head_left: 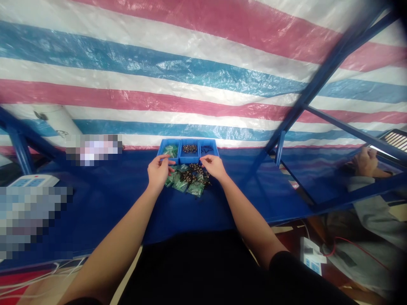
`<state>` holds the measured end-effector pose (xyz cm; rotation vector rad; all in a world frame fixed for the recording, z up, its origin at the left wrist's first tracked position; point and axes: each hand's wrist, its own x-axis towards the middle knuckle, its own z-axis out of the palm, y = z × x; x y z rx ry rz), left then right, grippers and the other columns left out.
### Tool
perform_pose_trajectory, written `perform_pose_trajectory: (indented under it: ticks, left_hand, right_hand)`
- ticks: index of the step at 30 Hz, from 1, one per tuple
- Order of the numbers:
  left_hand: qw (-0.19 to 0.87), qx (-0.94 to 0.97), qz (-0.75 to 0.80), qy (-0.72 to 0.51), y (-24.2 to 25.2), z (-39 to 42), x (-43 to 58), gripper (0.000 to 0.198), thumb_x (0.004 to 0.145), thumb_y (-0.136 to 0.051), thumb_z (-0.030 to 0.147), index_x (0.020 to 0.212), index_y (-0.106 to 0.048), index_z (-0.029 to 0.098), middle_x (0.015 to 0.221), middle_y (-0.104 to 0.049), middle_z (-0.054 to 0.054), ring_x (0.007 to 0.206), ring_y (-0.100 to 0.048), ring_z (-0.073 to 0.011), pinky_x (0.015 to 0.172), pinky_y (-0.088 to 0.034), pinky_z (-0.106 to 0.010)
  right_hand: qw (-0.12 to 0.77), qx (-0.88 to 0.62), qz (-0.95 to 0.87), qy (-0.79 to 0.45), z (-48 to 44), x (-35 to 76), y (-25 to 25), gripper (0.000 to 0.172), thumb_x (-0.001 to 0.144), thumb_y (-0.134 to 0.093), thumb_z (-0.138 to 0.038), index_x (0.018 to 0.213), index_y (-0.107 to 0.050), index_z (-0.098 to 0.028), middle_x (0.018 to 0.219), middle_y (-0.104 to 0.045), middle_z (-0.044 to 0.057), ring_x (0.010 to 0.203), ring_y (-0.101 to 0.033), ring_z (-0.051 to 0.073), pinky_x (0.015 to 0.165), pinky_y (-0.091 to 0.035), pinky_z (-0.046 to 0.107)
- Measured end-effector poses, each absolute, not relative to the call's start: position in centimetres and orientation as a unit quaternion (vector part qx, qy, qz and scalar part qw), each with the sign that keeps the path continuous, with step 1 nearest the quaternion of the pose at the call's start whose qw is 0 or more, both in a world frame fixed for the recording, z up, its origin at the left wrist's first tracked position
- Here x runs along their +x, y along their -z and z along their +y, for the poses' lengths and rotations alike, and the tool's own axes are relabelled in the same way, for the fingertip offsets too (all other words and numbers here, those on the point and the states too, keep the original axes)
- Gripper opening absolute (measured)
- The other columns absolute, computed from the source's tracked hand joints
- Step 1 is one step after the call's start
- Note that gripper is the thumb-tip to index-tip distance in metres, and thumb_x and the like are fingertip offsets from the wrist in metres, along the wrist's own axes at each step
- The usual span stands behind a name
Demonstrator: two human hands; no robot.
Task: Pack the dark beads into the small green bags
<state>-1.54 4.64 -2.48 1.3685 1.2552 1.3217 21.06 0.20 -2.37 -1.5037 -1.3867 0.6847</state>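
Dark pieces [208,150] — too small for identification

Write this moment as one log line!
left hand: near left front of blue plastic three-section tray; right hand: near right front; grips: unclear; between: small green packets, tiny black and gold parts on blue table

Your left hand [159,171] and right hand [214,166] kinda flank messy green packets [195,189] and tiny dark parts [190,176], blue bins [189,160] right behind.

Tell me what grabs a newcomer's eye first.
Red, white and blue striped plastic sheeting fills the background. In front of it, three blue compartments stand in a row on the blue tabletop, with green packets and small dark-and-gold parts heaped before them.
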Motion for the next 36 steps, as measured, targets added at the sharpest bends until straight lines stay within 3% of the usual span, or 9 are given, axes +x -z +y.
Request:
perform_pose_trajectory:
  ticks: [4, 12, 16, 21, 36]
  left_hand:
    - [0.356, 0.615, 0.497, -0.497, 2.3, 3.7, -1.0, 0.026, 0.082, -0.050, 0.030, 0.099, -0.066, 0.018, 0.083, -0.071, -0.004, 0.050, -0.061, -0.0114, 0.047, -0.044, -0.020]
    - [0.275, 0.716, 0.477, -0.430, 1.9, 2.7, -0.8, 0.025, 0.084, -0.050, 0.032, 0.096, -0.068, 0.020, 0.064, -0.067, 0.000, 0.051, -0.057, -0.0129, 0.054, -0.043, -0.022]
    - [0.247, 0.749, 0.458, -0.411, 2.3, 2.7, -0.8, 0.023, 0.083, -0.053, 0.032, 0.096, -0.069, 0.021, 0.066, -0.068, 0.001, 0.054, -0.058, -0.0141, 0.058, -0.043, -0.022]
    - [0.243, 0.764, 0.442, -0.404, 2.5, 2.6, -0.7, 0.024, 0.083, -0.053, 0.034, 0.097, -0.069, 0.022, 0.068, -0.068, 0.000, 0.058, -0.060, -0.0148, 0.062, -0.044, -0.022]
    - [0.216, 0.786, 0.434, -0.384, 2.6, 2.2, -0.6, 0.028, 0.087, -0.049, 0.038, 0.099, -0.068, 0.021, 0.068, -0.067, 0.000, 0.058, -0.059, -0.0139, 0.061, -0.043, -0.023]
  right_hand:
    - [0.381, -0.640, -0.633, -0.210, 0.1, 23.0, 2.0, 0.020, 0.076, -0.061, -0.032, 0.081, -0.074, -0.018, 0.064, -0.066, 0.001, 0.059, -0.058, 0.013, 0.060, -0.043, 0.025]
    - [0.289, -0.626, -0.674, -0.264, 0.0, 24.6, 1.9, 0.019, 0.071, -0.068, -0.031, 0.083, -0.076, -0.019, 0.067, -0.069, 0.001, 0.061, -0.061, 0.014, 0.060, -0.044, 0.025]
    - [0.257, -0.629, -0.673, -0.292, -0.3, 26.1, 1.6, 0.014, 0.071, -0.069, -0.030, 0.077, -0.076, -0.020, 0.075, -0.072, 0.002, 0.068, -0.063, 0.016, 0.062, -0.045, 0.024]
    - [0.189, -0.593, -0.683, -0.383, -1.1, 27.9, 0.8, 0.034, 0.061, -0.077, -0.035, 0.092, -0.075, -0.021, 0.072, -0.072, 0.002, 0.063, -0.063, 0.016, 0.056, -0.044, 0.024]
    - [0.176, -0.619, -0.702, -0.305, -0.4, 26.7, 1.7, 0.013, 0.068, -0.068, -0.024, 0.079, -0.073, -0.020, 0.075, -0.072, 0.000, 0.068, -0.065, 0.014, 0.057, -0.045, 0.020]
